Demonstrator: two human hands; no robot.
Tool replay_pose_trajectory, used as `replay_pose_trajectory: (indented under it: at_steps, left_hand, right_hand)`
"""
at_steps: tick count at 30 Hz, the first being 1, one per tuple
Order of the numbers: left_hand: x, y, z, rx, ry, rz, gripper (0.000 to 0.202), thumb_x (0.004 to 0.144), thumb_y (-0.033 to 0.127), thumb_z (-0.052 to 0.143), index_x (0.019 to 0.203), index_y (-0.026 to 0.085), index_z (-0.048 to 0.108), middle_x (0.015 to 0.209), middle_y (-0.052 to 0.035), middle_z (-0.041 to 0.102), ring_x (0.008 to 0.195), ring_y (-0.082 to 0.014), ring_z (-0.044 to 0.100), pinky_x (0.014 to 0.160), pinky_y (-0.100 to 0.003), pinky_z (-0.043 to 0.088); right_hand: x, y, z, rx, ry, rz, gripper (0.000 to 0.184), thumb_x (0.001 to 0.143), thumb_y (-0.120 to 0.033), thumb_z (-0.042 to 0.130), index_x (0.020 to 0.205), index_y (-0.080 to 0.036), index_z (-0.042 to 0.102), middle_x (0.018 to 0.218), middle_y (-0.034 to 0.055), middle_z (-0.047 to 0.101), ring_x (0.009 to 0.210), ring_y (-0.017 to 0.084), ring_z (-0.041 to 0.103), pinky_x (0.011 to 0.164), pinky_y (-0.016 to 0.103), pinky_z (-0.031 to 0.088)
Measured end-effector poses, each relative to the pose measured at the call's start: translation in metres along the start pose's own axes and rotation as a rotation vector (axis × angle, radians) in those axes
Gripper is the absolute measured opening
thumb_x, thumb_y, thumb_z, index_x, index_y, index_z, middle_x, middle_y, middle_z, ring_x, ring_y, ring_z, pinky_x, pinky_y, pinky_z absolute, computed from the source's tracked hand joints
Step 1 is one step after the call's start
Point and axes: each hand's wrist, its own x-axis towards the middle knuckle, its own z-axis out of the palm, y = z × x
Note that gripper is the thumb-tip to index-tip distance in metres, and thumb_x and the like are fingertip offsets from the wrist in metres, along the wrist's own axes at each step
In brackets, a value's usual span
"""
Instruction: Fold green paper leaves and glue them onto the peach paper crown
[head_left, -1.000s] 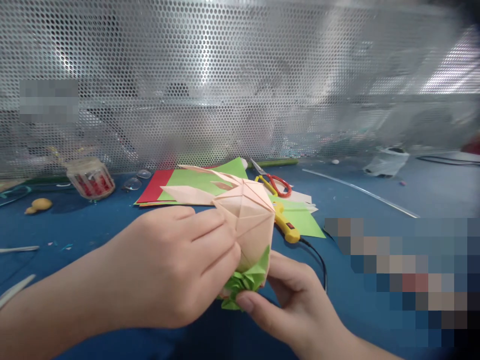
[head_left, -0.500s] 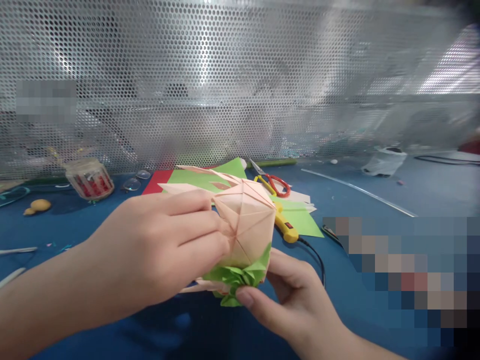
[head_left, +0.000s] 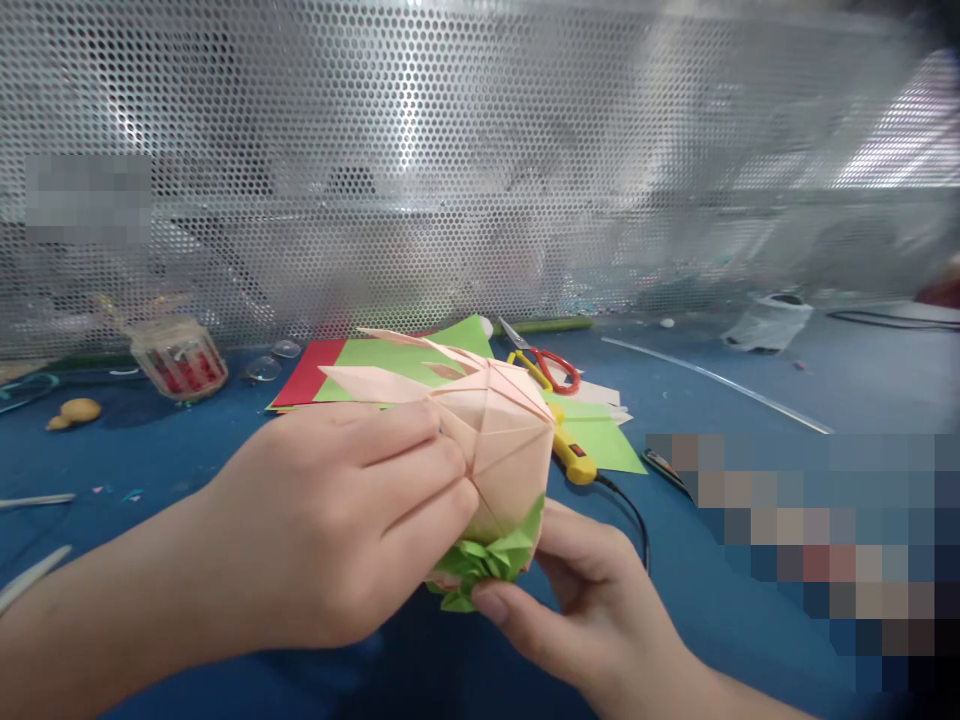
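Note:
A folded paper flower, pale pink with long pointed petals reaching left, is held between my two hands above the table. Crumpled green paper leaves sit at its lower side. My left hand is closed on the flower's left side; its fingertips are hidden behind the folds. From the lower right, my right hand grips the base, thumb on the green leaves and fingers behind the flower.
On the blue table lie green paper sheets, a red sheet, red-handled scissors, a yellow glue gun with a black cord, a glass jar and a clear stick. A perforated metal screen stands behind.
My left hand has shifted slightly right and down along the flower, covering its lower petals. The flower has turned a little. My right hand keeps its grip on the base.

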Motion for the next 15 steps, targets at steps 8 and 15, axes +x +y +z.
replay_pose_trajectory:
  at_steps: [8, 15]
  left_hand:
    - [-0.001, 0.002, 0.009, 0.058, -0.104, 0.001, 0.029, 0.092, 0.008, 0.042, 0.072, 0.016, 0.061, 0.065, 0.0006, 0.064, 0.061, -0.0179, 0.061, 0.067, -0.033, 0.056]
    - [-0.004, -0.002, -0.001, -0.081, -0.116, -0.109, 0.039, 0.098, 0.010, 0.035, 0.077, 0.017, 0.067, 0.072, 0.0021, 0.070, 0.068, -0.0164, 0.064, 0.071, -0.030, 0.055]
  right_hand:
    - [0.001, 0.002, 0.003, -0.022, 0.008, 0.005, 0.007, 0.078, -0.015, 0.067, 0.074, -0.021, 0.067, 0.086, 0.0029, 0.074, 0.078, 0.017, 0.066, 0.075, 0.023, 0.053]
    - [-0.005, 0.001, -0.001, -0.039, 0.013, 0.004, 0.007, 0.078, -0.016, 0.067, 0.072, -0.020, 0.065, 0.087, 0.0039, 0.074, 0.077, 0.017, 0.066, 0.075, 0.022, 0.052]
